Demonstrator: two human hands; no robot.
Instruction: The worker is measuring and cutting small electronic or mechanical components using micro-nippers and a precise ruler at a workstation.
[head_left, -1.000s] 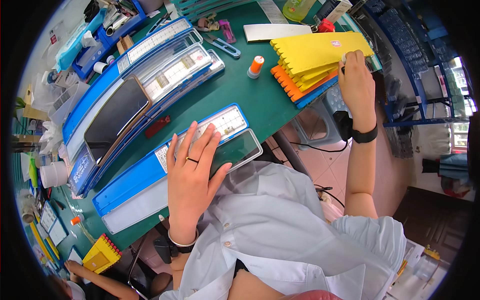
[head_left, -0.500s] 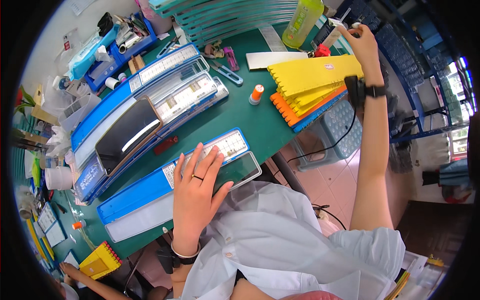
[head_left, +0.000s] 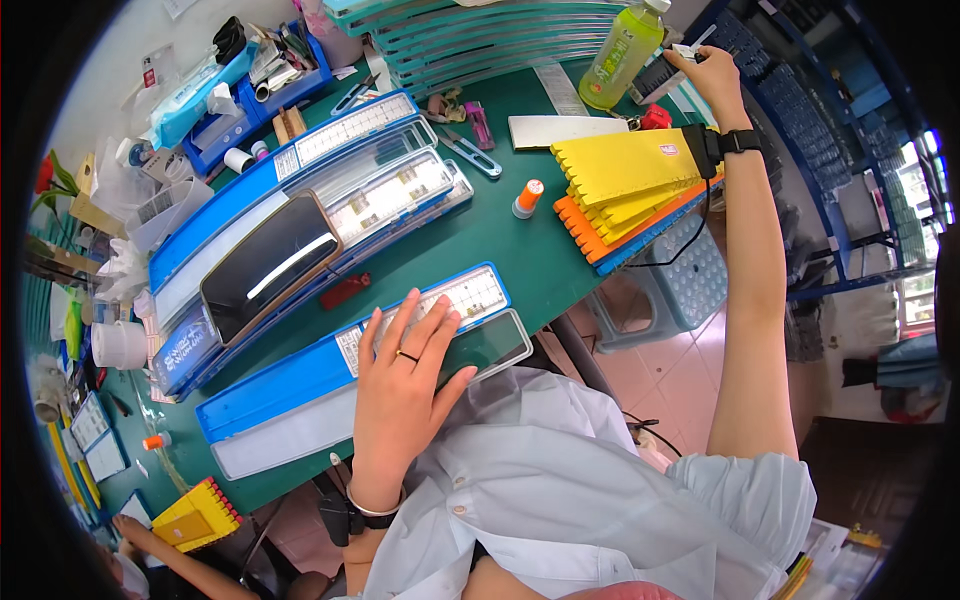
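Observation:
My left hand point(head_left: 405, 385) lies flat, fingers spread, across an open long blue case point(head_left: 285, 390) with a clear lid folded down toward me. A gridded label strip point(head_left: 478, 292) shows in the case beyond my fingers. My right arm stretches to the far right. There my right hand point(head_left: 712, 82) has its fingers bent together at a small white-and-dark box point(head_left: 657, 78) beside a green bottle point(head_left: 622, 58). A small whitish piece shows at the fingertips, too small to name. Below that wrist lies a stack of yellow toothed sheets point(head_left: 625, 165), with orange and blue ones underneath.
Further back sit stacked blue cases point(head_left: 285, 165) with a dark phone point(head_left: 270, 265) on top. An orange-capped glue bottle point(head_left: 527, 198), light-blue scissors point(head_left: 470, 155) and a red tool point(head_left: 346, 290) lie about. Teal trays point(head_left: 470, 50) rise behind. At lower left another person's hand point(head_left: 130, 530) touches yellow sheets.
My right hand has lowered slightly and come in toward the box, its fingers now closer to it. My left hand stays on the case. The whole view has shifted a little.

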